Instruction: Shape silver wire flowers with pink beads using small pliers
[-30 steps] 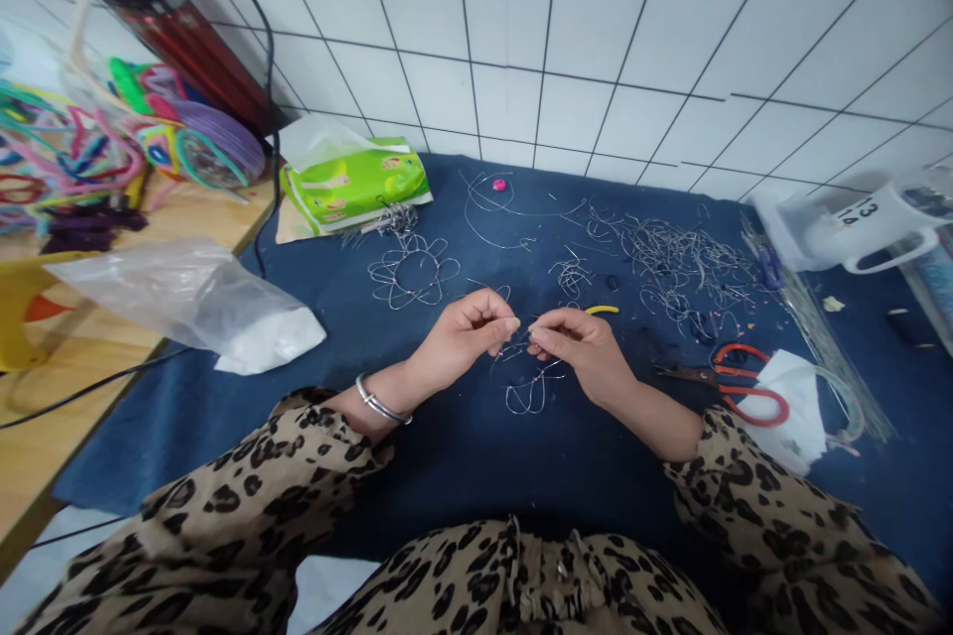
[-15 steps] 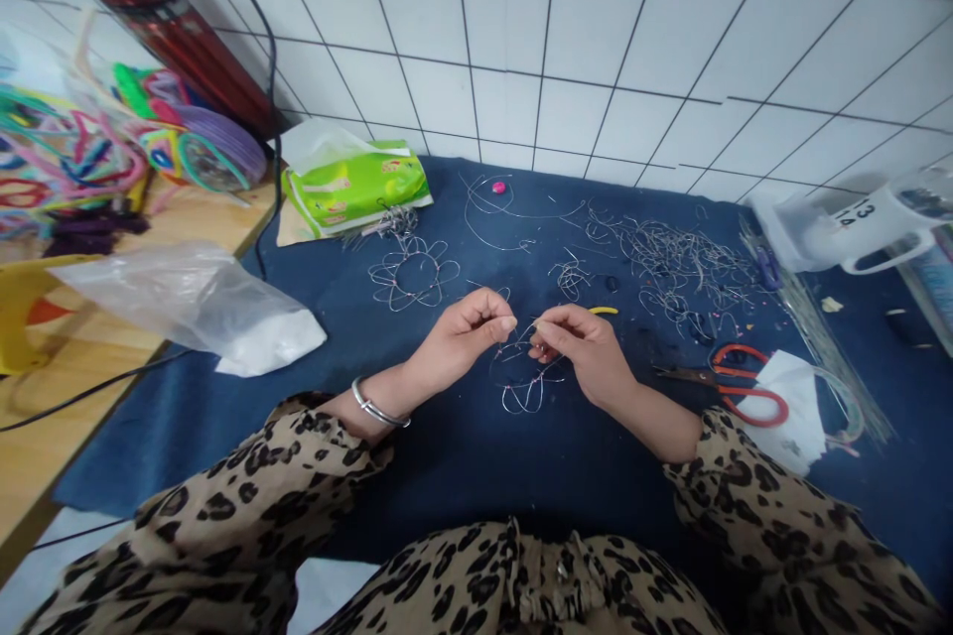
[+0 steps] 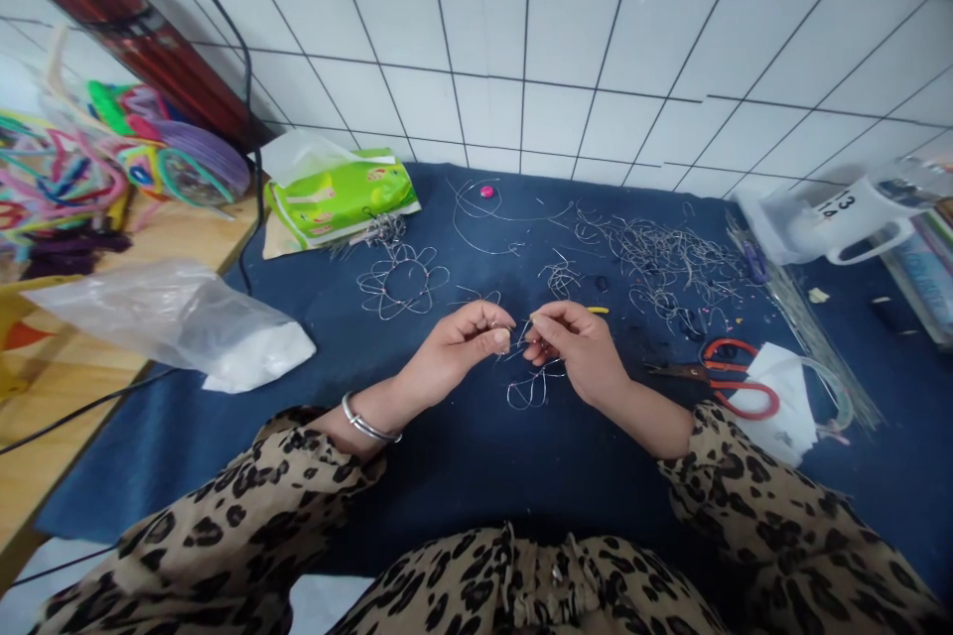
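Over the middle of the blue cloth, my left hand [image 3: 463,342] and my right hand [image 3: 570,342] face each other a short way apart. Thumb and forefinger are pinched together on both, gripping thin silver wire. Loops of this bent wire [image 3: 528,391] hang below and between the fingers; parts of it are hidden by the hands. Beyond my left hand lies a flower-shaped wire ring [image 3: 404,283] with several looped petals. A small tangle of wire [image 3: 560,276] rests just past my right hand, close to a short yellow piece [image 3: 598,310].
Orange-handled scissors [image 3: 741,379] lie right, partly on white paper [image 3: 781,407]. Behind them spread loose wire scraps [image 3: 662,253] and a bundle of straight wires [image 3: 826,347]. A white jug [image 3: 856,218] stands far right. At left are green tissues [image 3: 342,196] and a plastic bag [image 3: 171,317].
The whole view has shifted slightly. Both hands keep their pinch on the wire, and the hanging loops have turned a little and sit closer beneath my right hand.
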The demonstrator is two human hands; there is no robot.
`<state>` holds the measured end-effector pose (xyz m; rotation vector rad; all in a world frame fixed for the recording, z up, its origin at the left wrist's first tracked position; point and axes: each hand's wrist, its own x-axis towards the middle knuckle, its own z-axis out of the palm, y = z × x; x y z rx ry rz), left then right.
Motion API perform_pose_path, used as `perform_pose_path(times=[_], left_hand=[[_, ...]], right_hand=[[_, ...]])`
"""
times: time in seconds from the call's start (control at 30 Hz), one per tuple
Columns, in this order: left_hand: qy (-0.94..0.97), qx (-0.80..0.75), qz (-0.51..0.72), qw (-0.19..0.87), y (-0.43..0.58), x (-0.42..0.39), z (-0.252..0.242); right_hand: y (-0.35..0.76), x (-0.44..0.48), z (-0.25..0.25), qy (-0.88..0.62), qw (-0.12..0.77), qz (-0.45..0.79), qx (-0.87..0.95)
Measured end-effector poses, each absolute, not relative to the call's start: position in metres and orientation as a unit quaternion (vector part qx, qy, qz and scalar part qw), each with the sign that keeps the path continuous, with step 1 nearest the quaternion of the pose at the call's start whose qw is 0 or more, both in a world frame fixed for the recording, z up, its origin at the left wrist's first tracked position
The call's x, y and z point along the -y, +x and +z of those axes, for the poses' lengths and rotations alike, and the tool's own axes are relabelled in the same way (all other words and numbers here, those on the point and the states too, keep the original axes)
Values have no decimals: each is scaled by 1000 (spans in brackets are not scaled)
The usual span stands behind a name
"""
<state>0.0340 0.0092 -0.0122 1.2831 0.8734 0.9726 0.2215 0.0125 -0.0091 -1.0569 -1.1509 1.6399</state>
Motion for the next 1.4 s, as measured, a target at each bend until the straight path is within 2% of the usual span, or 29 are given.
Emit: perform_pose_path(times=[0.53,1.03,1.4], left_hand=[[580,-430,371,584,36,-4,-8],[600,-448,361,556,33,-6,-13],[657,-459,337,493,36,-4,-9]], right_hand=[[224,-14,-11,-416,453,655,439],[225,-15,-13,-400,471,615,490],[228,-15,-1,-432,418,544,585]])
